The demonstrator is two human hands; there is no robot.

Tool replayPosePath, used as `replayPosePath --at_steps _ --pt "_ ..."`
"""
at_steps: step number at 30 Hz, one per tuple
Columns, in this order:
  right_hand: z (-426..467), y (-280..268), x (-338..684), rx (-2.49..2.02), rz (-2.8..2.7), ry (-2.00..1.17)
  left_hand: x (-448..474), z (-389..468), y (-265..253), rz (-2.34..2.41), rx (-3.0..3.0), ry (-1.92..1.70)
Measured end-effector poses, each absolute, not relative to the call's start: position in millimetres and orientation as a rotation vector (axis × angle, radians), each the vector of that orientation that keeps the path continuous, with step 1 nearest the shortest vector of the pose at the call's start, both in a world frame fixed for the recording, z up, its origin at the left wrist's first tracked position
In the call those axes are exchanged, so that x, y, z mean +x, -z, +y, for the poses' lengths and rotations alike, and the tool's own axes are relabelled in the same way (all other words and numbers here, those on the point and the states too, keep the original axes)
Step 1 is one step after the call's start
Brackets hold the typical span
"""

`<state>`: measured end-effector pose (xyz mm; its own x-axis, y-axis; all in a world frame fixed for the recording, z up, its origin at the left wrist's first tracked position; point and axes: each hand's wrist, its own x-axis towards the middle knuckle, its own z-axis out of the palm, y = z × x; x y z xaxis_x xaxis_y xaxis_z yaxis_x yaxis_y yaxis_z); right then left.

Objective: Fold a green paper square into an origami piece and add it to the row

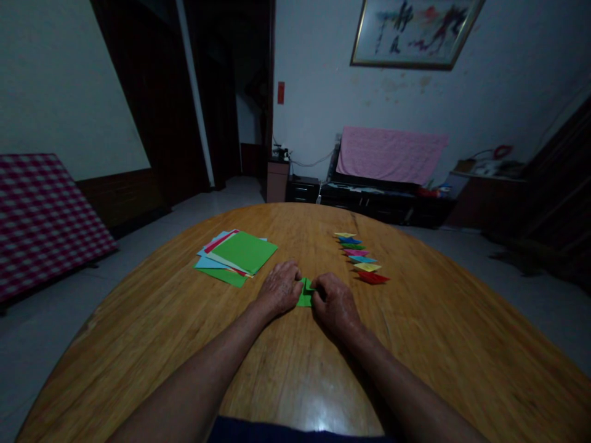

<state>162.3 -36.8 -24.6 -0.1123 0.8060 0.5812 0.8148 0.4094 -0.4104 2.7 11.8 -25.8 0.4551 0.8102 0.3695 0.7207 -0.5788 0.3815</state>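
A small folded piece of green paper (305, 299) lies on the wooden table between my two hands. My left hand (281, 288) rests on its left side, fingers curled and pressed onto the paper. With thumb and fingers pinched, my right hand (336, 304) grips the right edge, where a flap stands slightly raised. Both hands partly cover the paper, so its full shape is hidden. To the left is a loose stack of coloured paper sheets (244, 251), a green one on top. A row of several small folded paper boats, with a red boat (373, 278) nearest, stands to the right.
The round wooden table (184, 344) has a curved far edge. Beyond it are a low black cabinet (351, 198) and a pink cloth (390, 154) draped over a flat object. A checked cloth (41, 215) hangs at the far left.
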Motion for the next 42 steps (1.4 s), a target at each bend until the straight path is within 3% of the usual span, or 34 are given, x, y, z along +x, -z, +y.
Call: replayPosePath --at_steps 42 --pt "-38.7 21.5 167.2 -1.263 -2.024 -0.076 2.4 12.5 25.5 1.317 2.550 -0.805"
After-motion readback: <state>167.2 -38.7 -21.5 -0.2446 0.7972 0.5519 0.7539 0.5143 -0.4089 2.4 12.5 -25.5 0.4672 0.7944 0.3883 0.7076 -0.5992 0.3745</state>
